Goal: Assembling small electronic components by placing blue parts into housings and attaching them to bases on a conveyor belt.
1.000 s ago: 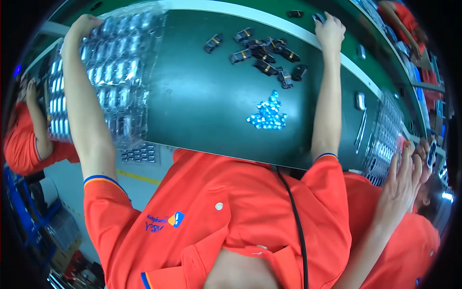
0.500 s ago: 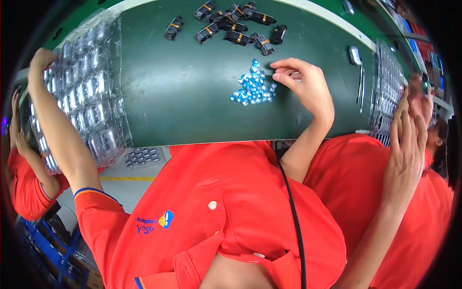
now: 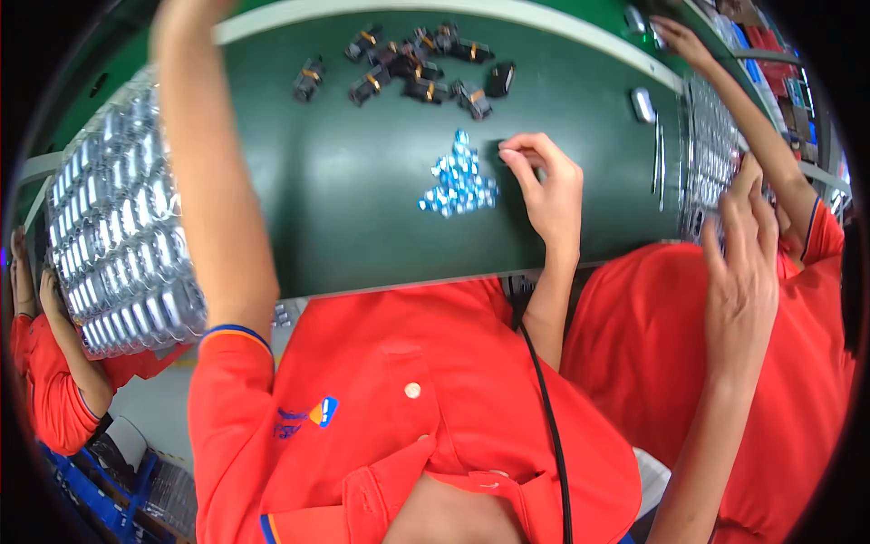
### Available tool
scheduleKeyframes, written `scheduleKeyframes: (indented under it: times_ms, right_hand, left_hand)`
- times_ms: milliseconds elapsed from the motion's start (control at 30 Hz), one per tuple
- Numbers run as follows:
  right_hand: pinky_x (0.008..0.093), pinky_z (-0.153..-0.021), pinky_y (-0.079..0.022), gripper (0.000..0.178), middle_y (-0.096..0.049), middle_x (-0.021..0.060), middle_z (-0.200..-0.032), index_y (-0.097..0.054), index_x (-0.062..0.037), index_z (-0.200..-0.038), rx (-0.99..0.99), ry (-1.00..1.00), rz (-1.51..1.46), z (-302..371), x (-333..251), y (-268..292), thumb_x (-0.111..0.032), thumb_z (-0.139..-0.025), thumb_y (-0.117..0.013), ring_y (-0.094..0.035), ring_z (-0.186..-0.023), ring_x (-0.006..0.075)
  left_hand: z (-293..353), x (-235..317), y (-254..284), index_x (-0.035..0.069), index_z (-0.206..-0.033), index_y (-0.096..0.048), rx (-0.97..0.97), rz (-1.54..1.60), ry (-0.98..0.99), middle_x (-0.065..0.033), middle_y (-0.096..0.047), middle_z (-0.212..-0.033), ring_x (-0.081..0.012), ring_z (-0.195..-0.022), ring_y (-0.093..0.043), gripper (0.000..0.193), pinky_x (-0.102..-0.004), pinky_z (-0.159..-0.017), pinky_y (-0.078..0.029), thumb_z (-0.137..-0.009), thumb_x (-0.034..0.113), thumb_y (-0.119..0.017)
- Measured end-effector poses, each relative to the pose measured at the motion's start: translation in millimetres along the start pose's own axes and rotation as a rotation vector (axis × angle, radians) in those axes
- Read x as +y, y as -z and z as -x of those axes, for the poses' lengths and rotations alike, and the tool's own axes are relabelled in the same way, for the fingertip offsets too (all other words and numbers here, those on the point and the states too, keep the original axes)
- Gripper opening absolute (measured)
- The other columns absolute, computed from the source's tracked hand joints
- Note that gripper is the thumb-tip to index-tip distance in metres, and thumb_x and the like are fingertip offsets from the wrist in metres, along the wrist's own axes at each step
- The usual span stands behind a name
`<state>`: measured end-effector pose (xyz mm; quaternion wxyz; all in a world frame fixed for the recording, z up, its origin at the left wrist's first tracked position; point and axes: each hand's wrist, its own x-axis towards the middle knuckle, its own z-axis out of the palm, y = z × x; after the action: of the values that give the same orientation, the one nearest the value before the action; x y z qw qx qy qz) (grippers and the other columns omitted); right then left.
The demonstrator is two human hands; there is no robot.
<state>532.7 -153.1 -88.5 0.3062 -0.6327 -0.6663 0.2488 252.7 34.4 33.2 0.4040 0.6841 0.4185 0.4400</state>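
My left hand (image 3: 188, 11) is blurred and cut off at the top edge, so its fingers do not show. The left arm reaches across the near side of a clear plastic tray (image 3: 118, 213) filled with rows of silver oval pieces. Just right of a pile of small shiny blue pieces (image 3: 460, 186), my right hand (image 3: 548, 181) is closed with thumb and index finger together. A tiny dark bit shows at those fingertips, too small to make out. Farther back on the green table lie several black parts with orange strips (image 3: 421, 68).
Tweezers (image 3: 658, 163) and a silver oval piece (image 3: 642, 105) lie on the right side of the green table (image 3: 362, 208). Beyond them stands another clear tray (image 3: 711, 127). A co-worker's hand (image 3: 743, 249) and reaching arm (image 3: 770, 150) are at the right; another person (image 3: 54, 381) sits at far left.
My left hand has left the tray's far left side and moved up and to the right. My right hand stays beside the blue pile, fingers pinched closer. A co-worker's arm now stretches forward at right.
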Motion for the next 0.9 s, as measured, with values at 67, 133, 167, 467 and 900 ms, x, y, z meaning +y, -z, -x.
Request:
scheduleKeyframes:
  times_ms: [67, 133, 167, 467, 900]
  right_hand:
    - [0.0258, -0.072, -0.050, 0.013, -0.068, 0.0080, -0.087, -0.069, 0.0027, -0.097, 0.111, -0.074, -0.514, -28, 0, -8, -0.003, -0.086, -0.070, -0.060, -0.075, 0.0128]
    - [0.0254, -0.073, -0.050, 0.012, -0.068, 0.0082, -0.088, -0.068, 0.0041, -0.097, 0.158, -0.106, -0.765, -56, -1, -10, -0.004, -0.088, -0.069, -0.061, -0.076, 0.0131]
    - [0.0255, -0.075, -0.051, 0.014, -0.068, 0.0088, -0.090, -0.067, 0.0052, -0.100, 0.143, -0.019, -0.774, -81, -1, -10, -0.005, -0.090, -0.067, -0.062, -0.079, 0.0137]
    - [0.0257, -0.077, -0.052, 0.023, -0.069, 0.0094, -0.094, -0.066, 0.0053, -0.111, 0.007, 0.204, -0.805, -181, -29, -24, -0.005, -0.091, -0.066, -0.065, -0.082, 0.0138]
    - [0.0285, -0.077, -0.055, 0.018, -0.068, 0.0084, -0.099, -0.065, 0.0003, -0.106, 0.273, 0.453, -0.141, -178, -39, -16, 0.000, -0.088, -0.065, -0.066, -0.088, 0.0155]
  left_hand:
    - [1, -44, -29, 0.003, -0.129, -0.055, -0.096, 0.446, -0.072, -0.0098, -0.063, -0.117, -0.0180, -0.100, -0.065, 0.038, -0.0322, -0.090, -0.054, -0.091, 0.006, -0.064]
    - [-9, -130, -55, -0.001, -0.110, -0.069, -0.037, 0.390, -0.136, -0.0104, -0.072, -0.095, -0.0189, -0.090, -0.070, 0.026, -0.0308, -0.074, -0.058, -0.089, 0.014, -0.068]
    - [-13, -124, -61, -0.001, -0.110, -0.069, -0.051, 0.393, -0.152, -0.0104, -0.072, -0.095, -0.0189, -0.090, -0.070, 0.026, -0.0308, -0.074, -0.058, -0.089, 0.014, -0.068]
    - [0, -99, -66, 0.004, -0.130, -0.055, -0.122, 0.683, -0.193, -0.0083, -0.064, -0.116, -0.0176, -0.106, -0.062, 0.042, -0.0323, -0.094, -0.052, -0.089, 0.000, -0.064]
    - [8, -90, -70, 0.000, -0.129, -0.060, -0.214, 0.509, 0.124, -0.0154, -0.066, -0.114, -0.0230, -0.102, -0.068, 0.043, -0.0381, -0.087, -0.060, -0.092, 0.020, -0.068]
